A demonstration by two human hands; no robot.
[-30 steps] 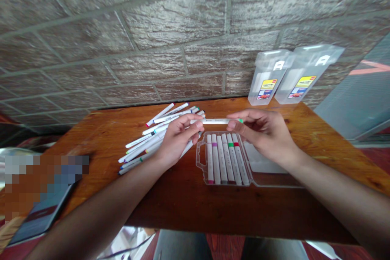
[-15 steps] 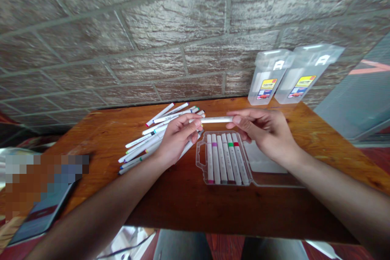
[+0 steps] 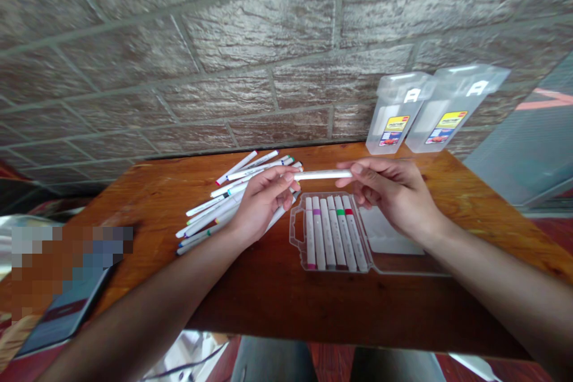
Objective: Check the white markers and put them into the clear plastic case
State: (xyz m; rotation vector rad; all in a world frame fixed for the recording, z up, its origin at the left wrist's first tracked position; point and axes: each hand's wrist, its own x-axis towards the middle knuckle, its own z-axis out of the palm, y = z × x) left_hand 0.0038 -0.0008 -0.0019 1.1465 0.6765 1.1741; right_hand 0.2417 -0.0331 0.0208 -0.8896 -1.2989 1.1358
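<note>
A white marker (image 3: 320,175) is held level between my two hands, above the far edge of a clear plastic case. My left hand (image 3: 265,197) pinches its left end, and my right hand (image 3: 389,191) grips the right end between thumb and fingers. Below them the marker case (image 3: 298,245) lies unfolded, with several white markers (image 3: 331,236) side by side in its left half; purple, green and red bands show on some. The lid half (image 3: 389,233) is partly covered by my right hand. Left of the case lies a loose pile of markers (image 3: 219,212), partly behind my left hand.
Two translucent plastic boxes (image 3: 394,116) with yellow and blue labels stand at the back right against the brick wall (image 3: 201,95). A tablet-like device (image 3: 67,316), partly blurred out, lies at the left of the wooden table (image 3: 250,304). My knees show below its front edge.
My right hand has shifted slightly right along the marker, and more of the marker's length shows between my hands. My left hand keeps its pinch.
</note>
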